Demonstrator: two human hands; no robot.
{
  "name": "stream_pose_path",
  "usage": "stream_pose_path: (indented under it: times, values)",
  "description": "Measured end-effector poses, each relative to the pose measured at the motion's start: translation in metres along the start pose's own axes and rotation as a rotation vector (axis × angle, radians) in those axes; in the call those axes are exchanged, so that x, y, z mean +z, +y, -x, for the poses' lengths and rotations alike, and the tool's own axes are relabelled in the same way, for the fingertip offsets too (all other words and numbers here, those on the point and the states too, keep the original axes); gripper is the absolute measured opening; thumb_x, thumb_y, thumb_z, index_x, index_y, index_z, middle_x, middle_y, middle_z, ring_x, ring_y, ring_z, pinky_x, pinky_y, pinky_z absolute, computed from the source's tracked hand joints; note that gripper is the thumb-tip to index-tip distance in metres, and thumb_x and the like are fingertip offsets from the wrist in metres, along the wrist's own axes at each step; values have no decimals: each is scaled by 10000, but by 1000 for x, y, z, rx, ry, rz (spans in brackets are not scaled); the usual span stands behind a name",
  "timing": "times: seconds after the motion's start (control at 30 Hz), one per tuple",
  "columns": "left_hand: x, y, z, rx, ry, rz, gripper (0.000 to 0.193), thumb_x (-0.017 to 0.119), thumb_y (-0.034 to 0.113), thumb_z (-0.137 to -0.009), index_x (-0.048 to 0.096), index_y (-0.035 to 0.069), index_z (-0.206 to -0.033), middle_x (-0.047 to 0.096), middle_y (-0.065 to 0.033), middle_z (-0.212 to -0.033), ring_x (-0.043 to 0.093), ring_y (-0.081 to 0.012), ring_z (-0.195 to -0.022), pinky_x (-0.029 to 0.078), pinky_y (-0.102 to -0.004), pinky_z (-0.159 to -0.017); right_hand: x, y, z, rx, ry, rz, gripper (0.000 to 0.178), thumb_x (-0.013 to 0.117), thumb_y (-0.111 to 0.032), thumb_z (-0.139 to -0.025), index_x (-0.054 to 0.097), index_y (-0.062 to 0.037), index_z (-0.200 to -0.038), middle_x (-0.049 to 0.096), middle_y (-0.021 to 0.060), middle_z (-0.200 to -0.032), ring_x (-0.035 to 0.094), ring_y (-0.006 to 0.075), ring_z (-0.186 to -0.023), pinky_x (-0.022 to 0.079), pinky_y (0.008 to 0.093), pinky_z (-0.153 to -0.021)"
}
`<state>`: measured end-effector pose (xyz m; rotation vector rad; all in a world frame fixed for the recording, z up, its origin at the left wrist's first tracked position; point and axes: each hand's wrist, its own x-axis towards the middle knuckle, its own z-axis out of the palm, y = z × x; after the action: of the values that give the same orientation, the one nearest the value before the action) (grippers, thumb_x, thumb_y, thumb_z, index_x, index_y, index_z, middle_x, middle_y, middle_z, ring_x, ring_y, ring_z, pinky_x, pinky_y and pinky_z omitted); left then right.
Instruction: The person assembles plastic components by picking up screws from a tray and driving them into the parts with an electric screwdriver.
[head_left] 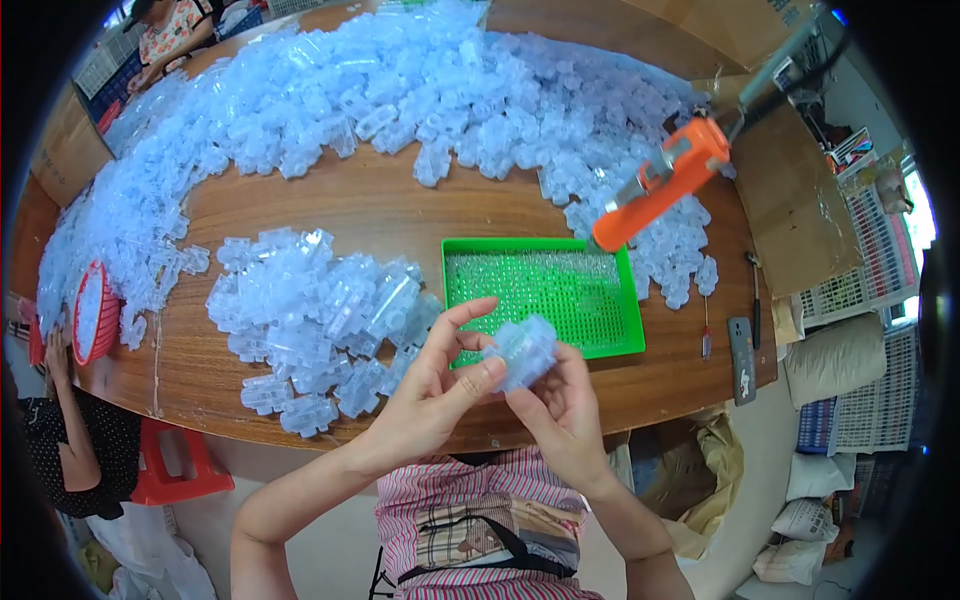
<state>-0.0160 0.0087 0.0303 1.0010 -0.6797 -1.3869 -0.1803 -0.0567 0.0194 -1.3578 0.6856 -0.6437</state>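
Between my two hands is a clear plastic part (524, 352), pale blue and blocky, held up over the table's near edge. My left hand (445, 375) pinches its left side with the thumb, the index finger lifted away. On the other side my right hand (562, 405) grips it with thumb and curled fingers. Just beyond them lies a green perforated tray (638, 318) with many small shiny metal pieces in it, mostly at its far side. A heap of similar clear parts (310, 310) lies to the left of my hands.
A big bank of clear parts (370, 90) curves along the table's (340, 200) far side. An orange powered screwdriver (665, 185) hangs above the tray's far right corner. A screwdriver (706, 330) and a phone (741, 360) lie at right. Another person's hand (57, 355) is near a red basket (95, 312).
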Motion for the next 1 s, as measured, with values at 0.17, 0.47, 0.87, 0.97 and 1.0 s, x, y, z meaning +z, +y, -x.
stream_pose_path:
  times: [0.17, 0.47, 0.87, 0.97, 1.0]
  values:
    - [-7, 3, 14, 21, -99, -316, 598, 595, 163, -953, 287, 134, -1465, 461, -74, -1070, 550, -123, -893, 486, -250, -781, -6, 3, -1, -16, -118, 77, 457, 510, -144, -980, 371, 34, -1378, 564, 122, -1166, 550, 156, -1043, 425, 287, -917]
    - [-28, -20, 7, 210, -7, -633, 488, 825, 206, -741, 541, 43, -1104, 577, -83, -1015, 611, -157, -823, 524, -287, -671, -20, -28, -22, 42, -108, 419, 606, 615, -220, -923, 316, 1, -1401, 534, 142, -1110, 566, 199, -911, 461, 343, -856]
    - [4, -38, -5, 511, 113, -960, 519, 783, 135, -753, 568, 56, -1219, 546, -150, -1097, 605, -291, -928, 527, -353, -714, -94, -87, -237, -508, -20, 288, 569, 732, -235, -849, 451, -26, -1297, 644, 103, -1091, 590, 210, -1101, 415, 399, -1010]
    - [7, -37, -2, 467, 128, -939, 564, 805, 120, -711, 575, 46, -1220, 541, -145, -1101, 594, -293, -940, 516, -357, -761, -78, -88, -210, -446, 66, 224, 415, 729, -169, -844, 566, -9, -1190, 644, 117, -1142, 642, 172, -988, 514, 320, -858]
    - [7, -38, -2, 463, 151, -944, 588, 827, 137, -681, 589, 49, -1211, 574, -127, -1072, 589, -283, -966, 506, -350, -788, -72, -81, -201, -488, 71, 211, 432, 718, -226, -846, 578, -3, -1188, 651, 102, -1095, 628, 152, -971, 499, 305, -846]
